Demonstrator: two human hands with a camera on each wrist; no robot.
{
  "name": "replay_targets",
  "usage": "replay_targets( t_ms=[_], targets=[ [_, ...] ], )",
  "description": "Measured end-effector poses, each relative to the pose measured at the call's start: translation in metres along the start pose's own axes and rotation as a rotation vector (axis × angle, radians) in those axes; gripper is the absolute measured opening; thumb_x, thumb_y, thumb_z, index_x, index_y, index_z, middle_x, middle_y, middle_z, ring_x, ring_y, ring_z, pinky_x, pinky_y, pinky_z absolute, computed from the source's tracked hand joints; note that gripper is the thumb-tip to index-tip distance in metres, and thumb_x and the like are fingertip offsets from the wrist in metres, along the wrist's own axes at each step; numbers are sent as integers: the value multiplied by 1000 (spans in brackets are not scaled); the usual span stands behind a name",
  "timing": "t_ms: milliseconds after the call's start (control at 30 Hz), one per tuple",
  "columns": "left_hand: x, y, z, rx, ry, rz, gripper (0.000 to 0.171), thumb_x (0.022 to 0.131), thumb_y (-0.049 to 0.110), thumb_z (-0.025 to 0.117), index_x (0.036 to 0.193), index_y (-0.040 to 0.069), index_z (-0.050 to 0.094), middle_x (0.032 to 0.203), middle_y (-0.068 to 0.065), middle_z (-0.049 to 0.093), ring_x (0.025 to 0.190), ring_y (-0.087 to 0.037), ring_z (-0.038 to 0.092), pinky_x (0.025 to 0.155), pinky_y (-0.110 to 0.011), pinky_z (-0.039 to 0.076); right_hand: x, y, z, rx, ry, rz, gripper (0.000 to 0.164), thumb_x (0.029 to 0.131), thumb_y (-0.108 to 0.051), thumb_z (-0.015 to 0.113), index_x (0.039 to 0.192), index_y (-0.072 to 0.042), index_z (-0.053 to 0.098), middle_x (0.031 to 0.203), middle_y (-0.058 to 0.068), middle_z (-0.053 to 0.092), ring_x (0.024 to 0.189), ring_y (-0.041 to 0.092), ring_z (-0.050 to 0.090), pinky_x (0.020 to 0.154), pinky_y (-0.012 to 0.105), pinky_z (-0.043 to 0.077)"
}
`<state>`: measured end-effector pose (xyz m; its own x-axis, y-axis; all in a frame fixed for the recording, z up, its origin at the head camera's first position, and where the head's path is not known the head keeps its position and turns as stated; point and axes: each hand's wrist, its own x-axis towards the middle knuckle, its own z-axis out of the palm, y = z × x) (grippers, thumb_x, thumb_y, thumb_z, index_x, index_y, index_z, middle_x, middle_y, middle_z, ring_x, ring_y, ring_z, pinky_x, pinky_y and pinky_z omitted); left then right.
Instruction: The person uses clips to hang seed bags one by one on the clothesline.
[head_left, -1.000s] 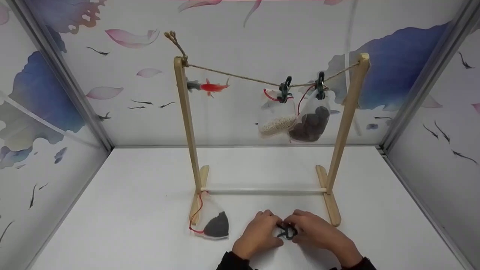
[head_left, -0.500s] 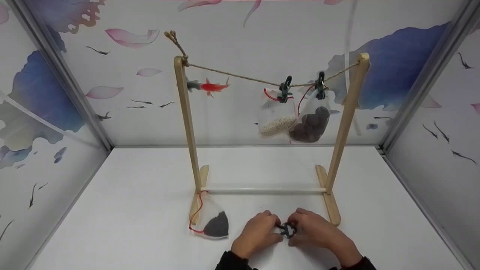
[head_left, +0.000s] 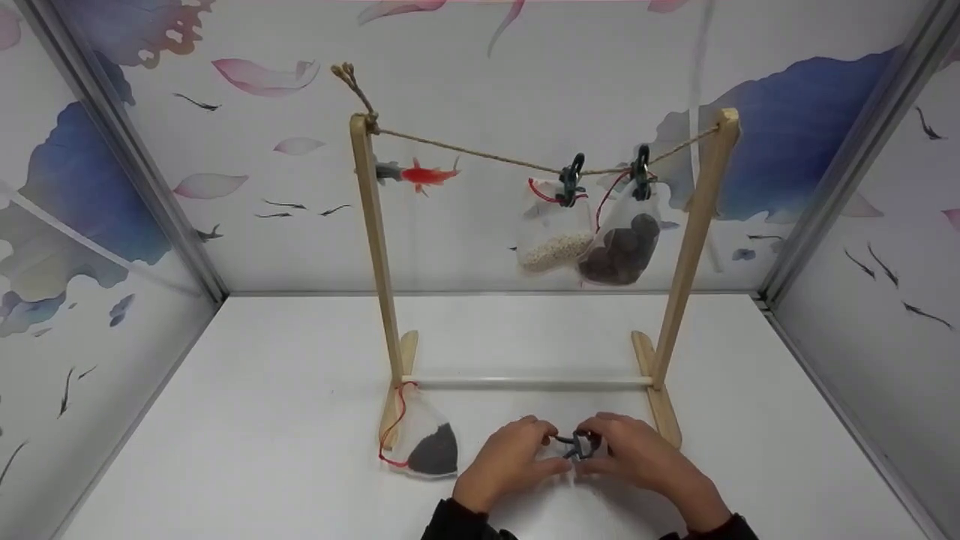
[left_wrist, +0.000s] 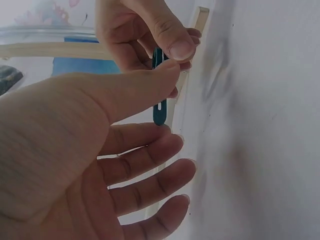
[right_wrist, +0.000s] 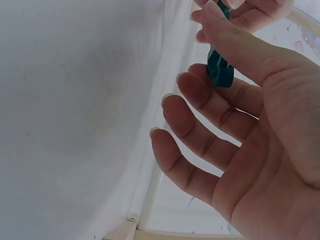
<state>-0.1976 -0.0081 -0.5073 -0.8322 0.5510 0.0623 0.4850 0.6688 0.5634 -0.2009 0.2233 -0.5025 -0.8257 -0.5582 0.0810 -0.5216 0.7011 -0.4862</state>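
Observation:
A dark green clip [head_left: 578,445] is held just above the white table, between both hands. My left hand [head_left: 510,459] has its thumb and index finger at the clip's left end. From the other side, my right hand [head_left: 637,457] pinches the clip with thumb and index finger. The left wrist view shows one slim arm of the clip [left_wrist: 159,114] against the left index fingertip, the rest partly behind the thumbs. In the right wrist view the clip's other end [right_wrist: 220,72] lies against the right index finger. The remaining fingers of both hands are loosely bent.
A wooden rack [head_left: 371,240] with a sagging rope [head_left: 465,152] stands behind the hands. Two similar clips hold a bag of pale grains [head_left: 555,251] and a bag of dark round pieces [head_left: 621,251]. A bag of black material [head_left: 435,454] lies by the rack's left foot.
The clip has turned between the fingers and moved slightly away from me, its arms now pointing left. Both hands shifted a little with it. The rack and bags look the same.

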Motion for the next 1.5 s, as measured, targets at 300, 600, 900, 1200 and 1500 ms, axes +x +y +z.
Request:
replay_targets(
  t_ms=[300, 600, 900, 1200, 1500],
  targets=[
    [2, 0, -4, -25, 18, 2, 44, 89, 42, 77, 117, 8, 72, 100, 1, 66, 88, -7, 60, 75, -25, 49, 0, 1, -2, 13, 7, 3, 52, 85, -55, 76, 113, -11, 72, 95, -7, 66, 79, 7, 59, 66, 29, 48],
    [0, -1, -6, -33, 59, 54, 38, 93, 40, 73, 115, 9, 72, 100, 0, 68, 89, -9, 62, 76, -26, 50, 0, 2, -1, 30, -6, 12, 48, 86, -47, 79, 115, -10, 71, 95, -8, 65, 79, 7, 58, 66, 28, 48],
    [1, -3, -5, -40, 68, 57, 36, 95, 41, 72, 115, 11, 73, 101, 2, 69, 91, -7, 63, 77, -25, 50, 0, 2, -1, 43, -10, 29, 47, 85, -49, 79, 112, -11, 72, 91, -12, 63, 77, 7, 57, 64, 27, 47],
    [0, -5, -7, -84, 87, 75, 33, 96, 39, 71, 114, 12, 72, 99, 3, 68, 86, -8, 62, 74, -23, 49, 3, -1, -1, 51, -43, 72, 43, 85, -47, 80, 110, -12, 73, 88, -14, 62, 76, 6, 57, 63, 26, 46],
    [1, -5, -7, -104, 111, 97, 31, 97, 39, 69, 113, 12, 72, 100, 3, 69, 86, -10, 64, 74, -22, 49, 4, -1, 0, 68, -48, 79, 39, 86, -46, 80, 108, -14, 73, 85, -13, 62, 72, 3, 54, 60, 25, 45]
  ],
)
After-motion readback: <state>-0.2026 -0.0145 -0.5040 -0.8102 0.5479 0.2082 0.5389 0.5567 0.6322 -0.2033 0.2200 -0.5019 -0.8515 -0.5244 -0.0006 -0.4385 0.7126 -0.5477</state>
